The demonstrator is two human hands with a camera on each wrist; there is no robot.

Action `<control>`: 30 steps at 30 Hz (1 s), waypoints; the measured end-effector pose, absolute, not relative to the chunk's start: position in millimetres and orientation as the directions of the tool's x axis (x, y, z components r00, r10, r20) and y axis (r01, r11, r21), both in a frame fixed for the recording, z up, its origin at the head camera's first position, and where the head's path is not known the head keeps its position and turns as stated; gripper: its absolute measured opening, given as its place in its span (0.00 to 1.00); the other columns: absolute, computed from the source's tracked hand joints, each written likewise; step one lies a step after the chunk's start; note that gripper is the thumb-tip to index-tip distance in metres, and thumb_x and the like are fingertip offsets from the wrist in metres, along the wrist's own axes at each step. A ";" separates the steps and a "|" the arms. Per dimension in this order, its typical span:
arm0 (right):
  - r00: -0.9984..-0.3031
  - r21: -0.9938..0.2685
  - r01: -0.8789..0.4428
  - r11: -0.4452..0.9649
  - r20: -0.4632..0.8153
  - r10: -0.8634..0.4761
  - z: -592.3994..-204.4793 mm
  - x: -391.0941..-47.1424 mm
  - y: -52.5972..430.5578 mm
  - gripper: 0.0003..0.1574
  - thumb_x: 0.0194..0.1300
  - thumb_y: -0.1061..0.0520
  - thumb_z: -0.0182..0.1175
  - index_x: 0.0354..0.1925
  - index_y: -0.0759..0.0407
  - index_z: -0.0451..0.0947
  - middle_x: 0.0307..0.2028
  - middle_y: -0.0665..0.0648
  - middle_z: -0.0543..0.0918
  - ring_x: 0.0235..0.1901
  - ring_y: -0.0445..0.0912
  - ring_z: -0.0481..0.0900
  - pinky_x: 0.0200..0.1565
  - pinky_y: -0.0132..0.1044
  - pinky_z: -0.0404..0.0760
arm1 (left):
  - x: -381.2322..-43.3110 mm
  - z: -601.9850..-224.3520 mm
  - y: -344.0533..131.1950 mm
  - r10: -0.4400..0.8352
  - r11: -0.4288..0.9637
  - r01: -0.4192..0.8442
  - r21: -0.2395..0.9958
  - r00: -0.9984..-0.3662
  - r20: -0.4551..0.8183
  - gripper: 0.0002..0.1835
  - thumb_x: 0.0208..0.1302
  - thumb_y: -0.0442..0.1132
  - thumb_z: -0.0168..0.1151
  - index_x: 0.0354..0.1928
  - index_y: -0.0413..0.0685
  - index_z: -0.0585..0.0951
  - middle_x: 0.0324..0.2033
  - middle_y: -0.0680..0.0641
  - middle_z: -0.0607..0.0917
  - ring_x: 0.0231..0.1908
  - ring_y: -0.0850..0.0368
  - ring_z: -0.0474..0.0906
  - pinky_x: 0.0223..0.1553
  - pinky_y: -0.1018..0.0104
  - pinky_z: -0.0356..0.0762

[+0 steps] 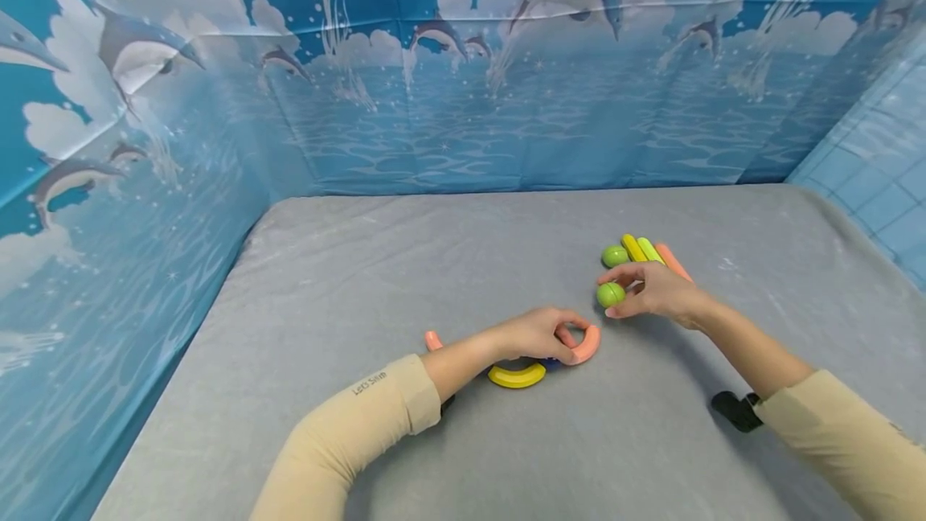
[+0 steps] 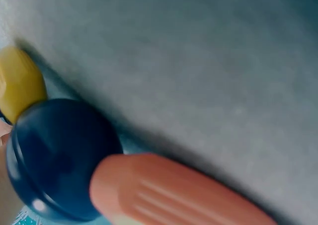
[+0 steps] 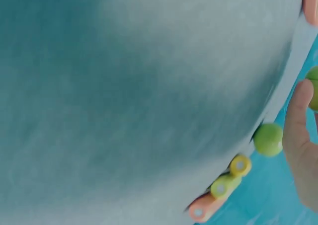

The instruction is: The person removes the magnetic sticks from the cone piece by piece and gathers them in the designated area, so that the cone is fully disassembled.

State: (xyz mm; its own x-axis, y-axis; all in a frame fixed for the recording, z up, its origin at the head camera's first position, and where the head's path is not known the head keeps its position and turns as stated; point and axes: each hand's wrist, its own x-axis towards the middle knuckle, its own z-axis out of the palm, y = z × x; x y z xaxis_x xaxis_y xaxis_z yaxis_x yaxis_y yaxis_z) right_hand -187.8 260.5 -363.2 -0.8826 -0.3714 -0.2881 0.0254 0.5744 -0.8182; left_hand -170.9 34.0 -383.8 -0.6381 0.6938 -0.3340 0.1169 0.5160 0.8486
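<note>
My right hand [image 1: 661,293] pinches a green ball [image 1: 611,294] between thumb and fingers. That ball shows only partly at the edge of the right wrist view, by a finger [image 3: 299,115]. My left hand [image 1: 538,334] grips a curved orange piece [image 1: 589,346], whose free end curls towards the green ball without touching it. Under the left hand lie a curved yellow piece [image 1: 517,377] and a dark blue ball [image 2: 62,158], mostly hidden in the head view. Another orange piece [image 1: 432,340] pokes out beyond the left forearm; in the left wrist view an orange piece [image 2: 174,192] touches the blue ball.
Just beyond my right hand lie a second green ball [image 1: 615,256] and a yellow stick [image 1: 633,248], a lime stick [image 1: 649,250] and an orange stick [image 1: 674,261] side by side. Grey cloth [image 1: 376,264] covers the surface. A dolphin-print curtain [image 1: 463,127] hangs behind and at the left.
</note>
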 end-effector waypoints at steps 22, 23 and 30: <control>-0.976 -0.547 -0.112 0.830 -0.098 -0.197 -365.1 -208.4 276.9 0.28 0.43 0.61 0.73 0.43 0.66 0.75 0.37 0.67 0.76 0.35 0.55 0.72 0.31 0.40 0.71 | -168.0 -382.5 35.2 0.681 0.529 0.111 0.841 -0.648 -0.342 0.27 0.57 0.29 0.64 0.61 0.45 0.72 0.31 0.54 0.78 0.29 0.65 0.72 0.30 0.76 0.69; -0.976 -0.535 -0.122 0.836 -0.088 -0.199 -366.0 -208.9 276.8 0.28 0.43 0.61 0.74 0.43 0.67 0.76 0.36 0.66 0.76 0.34 0.55 0.72 0.31 0.41 0.71 | -167.8 -382.2 35.1 0.681 0.530 0.113 0.841 -0.648 -0.342 0.27 0.57 0.29 0.64 0.61 0.45 0.72 0.31 0.54 0.78 0.29 0.65 0.72 0.29 0.76 0.69; -0.979 -0.482 -0.131 0.866 -0.075 -0.190 -367.1 -209.5 274.1 0.27 0.42 0.61 0.74 0.43 0.67 0.76 0.34 0.65 0.77 0.34 0.56 0.72 0.34 0.47 0.71 | -166.1 -380.1 34.9 0.678 0.532 0.106 0.840 -0.648 -0.347 0.28 0.57 0.29 0.64 0.61 0.44 0.72 0.30 0.54 0.78 0.28 0.65 0.72 0.29 0.76 0.69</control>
State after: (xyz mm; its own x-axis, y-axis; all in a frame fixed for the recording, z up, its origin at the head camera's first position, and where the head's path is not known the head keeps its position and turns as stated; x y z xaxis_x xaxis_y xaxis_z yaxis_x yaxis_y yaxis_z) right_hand -209.5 274.1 -367.1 -0.9790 -0.1899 -0.0745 -0.1313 0.8663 -0.4820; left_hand -166.1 34.9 -380.1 -0.6481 0.6780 -0.3469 0.1063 0.5315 0.8404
